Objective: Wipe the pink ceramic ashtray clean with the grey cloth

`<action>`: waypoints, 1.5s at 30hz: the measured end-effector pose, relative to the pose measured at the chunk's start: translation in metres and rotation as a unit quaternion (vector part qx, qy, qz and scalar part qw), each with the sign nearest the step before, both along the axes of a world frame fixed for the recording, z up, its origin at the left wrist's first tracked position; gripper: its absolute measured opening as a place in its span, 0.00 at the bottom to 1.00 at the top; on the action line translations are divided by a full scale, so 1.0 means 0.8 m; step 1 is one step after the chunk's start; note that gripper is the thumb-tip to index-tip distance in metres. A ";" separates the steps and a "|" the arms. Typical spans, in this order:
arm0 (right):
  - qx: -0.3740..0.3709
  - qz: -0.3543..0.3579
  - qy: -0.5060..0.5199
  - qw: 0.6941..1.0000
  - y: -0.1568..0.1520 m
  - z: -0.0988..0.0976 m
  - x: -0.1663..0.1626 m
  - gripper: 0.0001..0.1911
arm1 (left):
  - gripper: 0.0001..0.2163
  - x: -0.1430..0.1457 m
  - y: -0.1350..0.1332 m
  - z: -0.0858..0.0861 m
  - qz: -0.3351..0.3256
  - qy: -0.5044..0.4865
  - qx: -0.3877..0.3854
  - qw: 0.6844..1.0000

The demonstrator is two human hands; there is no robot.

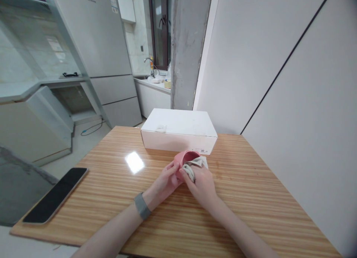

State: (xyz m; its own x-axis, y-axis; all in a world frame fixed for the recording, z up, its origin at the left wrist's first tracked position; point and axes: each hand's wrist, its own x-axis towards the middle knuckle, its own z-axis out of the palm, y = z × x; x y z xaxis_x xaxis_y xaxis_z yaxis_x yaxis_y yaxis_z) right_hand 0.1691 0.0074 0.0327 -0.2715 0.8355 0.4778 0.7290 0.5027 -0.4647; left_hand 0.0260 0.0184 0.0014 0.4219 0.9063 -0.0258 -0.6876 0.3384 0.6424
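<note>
A pink cup [180, 158] is tilted over the middle of the table, its opening facing right and toward me. My left hand [168, 179] wraps its fingers round the cup's left side and base. A pale grey cloth [199, 162] is bunched in my right hand [203, 183], which is closed on it at the cup's mouth. Part of the cloth reaches into the opening. The fingertips of my right hand are partly hidden by the cloth and the cup.
Behind the cup a closed white box [178, 139] lies on the wood-grain table [251, 198]. A black flat device [57, 194] rests near the table's left edge. A white wall [306, 120] runs along the right, and a fridge [95, 38] stands beyond the table.
</note>
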 end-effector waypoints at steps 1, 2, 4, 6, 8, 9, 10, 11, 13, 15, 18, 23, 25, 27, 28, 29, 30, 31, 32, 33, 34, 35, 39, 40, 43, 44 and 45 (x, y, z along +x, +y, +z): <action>0.003 -0.004 0.001 1.000 -0.001 0.000 -0.002 0.20 | 0.16 -0.001 0.000 0.000 0.002 0.000 0.000 1.000; 0.006 -0.003 -0.002 1.000 -0.001 0.000 -0.003 0.20 | 0.16 -0.001 0.000 0.001 0.004 0.001 0.000 1.000; 0.013 0.014 -0.014 1.000 0.001 0.001 -0.002 0.18 | 0.17 -0.001 -0.002 0.006 0.004 0.006 0.000 1.000; 0.021 0.047 -0.029 0.998 0.005 0.001 0.002 0.15 | 0.18 0.001 -0.004 0.014 -0.001 0.009 0.002 1.000; 0.026 0.084 -0.037 0.995 0.009 0.000 0.006 0.13 | 0.19 0.003 -0.006 0.020 -0.004 0.009 0.008 1.000; 0.027 0.099 -0.039 0.994 0.011 -0.001 0.009 0.12 | 0.19 0.004 -0.006 0.022 -0.005 0.010 0.008 1.000; 0.025 0.111 -0.040 0.993 0.013 -0.002 0.011 0.12 | 0.19 0.005 -0.005 0.022 -0.006 0.014 0.005 1.000; 0.024 0.121 -0.043 0.991 0.014 -0.003 0.013 0.12 | 0.20 0.004 -0.004 0.020 -0.007 0.024 -0.003 1.000; 0.019 0.138 -0.051 0.989 0.014 -0.004 0.016 0.14 | 0.22 0.000 0.000 0.014 -0.012 0.059 -0.035 0.998; 0.014 0.161 -0.061 0.985 0.014 -0.004 0.018 0.15 | 0.25 -0.009 0.007 0.008 -0.014 0.112 -0.074 0.991; 0.011 0.198 -0.076 0.977 0.012 0.000 0.019 0.15 | 0.27 -0.024 0.015 0.007 -0.023 0.173 -0.103 0.979; 0.001 0.224 -0.097 0.970 0.007 0.007 0.018 0.14 | 0.26 -0.036 0.019 0.011 -0.060 0.175 -0.086 0.979; -0.006 0.228 -0.097 0.969 0.005 0.010 0.017 0.13 | 0.25 -0.036 0.018 0.010 -0.072 0.182 -0.075 0.978; -0.016 0.225 -0.098 0.969 0.004 0.014 0.017 0.12 | 0.25 -0.035 0.016 0.007 -0.077 0.189 -0.066 0.977; -0.020 0.219 -0.100 0.970 0.003 0.016 0.018 0.12 | 0.25 -0.035 0.016 0.005 -0.076 0.189 -0.063 0.977; -0.024 0.212 -0.103 0.971 0.003 0.018 0.018 0.12 | 0.25 -0.034 0.015 0.004 -0.071 0.187 -0.061 0.978; -0.026 0.204 -0.107 0.973 0.002 0.020 0.019 0.13 | 0.25 -0.033 0.014 0.002 -0.064 0.183 -0.058 0.979; -0.027 0.197 -0.111 0.974 0.002 0.021 0.019 0.13 | 0.25 -0.031 0.013 0.001 -0.052 0.177 -0.054 0.981; -0.026 0.192 -0.115 0.974 0.002 0.022 0.020 0.14 | 0.25 -0.029 0.012 0.000 -0.038 0.171 -0.049 0.983; -0.026 0.188 -0.117 0.975 0.002 0.022 0.021 0.14 | 0.24 -0.027 0.011 -0.001 -0.023 0.166 -0.043 0.985; -0.029 0.184 -0.117 0.975 0.002 0.021 0.021 0.15 | 0.24 -0.025 0.010 -0.001 -0.010 0.161 -0.037 0.986; -0.034 0.182 -0.116 0.976 0.002 0.020 0.022 0.16 | 0.23 -0.023 0.009 -0.001 0.000 0.158 -0.032 0.987; -0.059 0.140 -0.070 0.986 0.003 0.009 0.019 0.20 | 0.24 -0.012 0.004 0.002 0.008 0.148 -0.035 0.988; -0.064 0.124 -0.053 0.989 0.004 0.005 0.018 0.21 | 0.24 -0.010 0.003 0.003 0.009 0.146 -0.038 0.988; -0.085 0.084 -0.006 0.993 0.005 -0.003 0.014 0.23 | 0.24 -0.006 0.002 0.004 0.021 0.142 -0.039 0.989; -0.092 0.080 0.007 0.992 0.005 -0.004 0.014 0.24 | 0.23 -0.006 0.002 0.003 0.024 0.143 -0.038 0.989; -0.099 0.083 0.018 0.991 0.006 -0.005 0.013 0.23 | 0.23 -0.007 0.002 0.002 0.025 0.141 -0.040 0.989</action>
State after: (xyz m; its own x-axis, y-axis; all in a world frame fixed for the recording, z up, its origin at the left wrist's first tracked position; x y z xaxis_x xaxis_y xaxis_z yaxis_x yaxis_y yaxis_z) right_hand 0.1798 0.0118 0.0289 -0.3981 0.8593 0.3210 0.6250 0.5102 -0.5908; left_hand 0.0208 0.0200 0.0028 0.3416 0.9162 -0.2093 -0.5023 0.3662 0.7833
